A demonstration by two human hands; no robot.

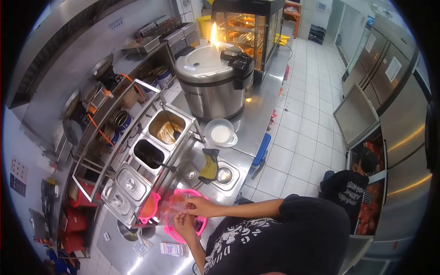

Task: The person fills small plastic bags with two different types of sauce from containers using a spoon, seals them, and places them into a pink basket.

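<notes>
Both my hands are close together above a pink basket [205, 225] on the steel counter [160, 261]. My right hand [197, 207] has its fingers pinched on a clear plastic bag [172, 208]. Just below it, my left hand [183, 222] is bent at the fingers, against the lower edge of the same bag. Beside the bag sits a smaller pink container [150, 207] with orange contents. Small packets [172, 249] lie on the counter nearer to me.
A large steel cooker [213, 91], a white bowl [221, 134], lidded steel pans [130, 183] and a yellow-black cloth [209, 167] stand or lie farther along. A person [344, 195] crouches at an open fridge at right. A lit food cabinet [243, 36] is behind.
</notes>
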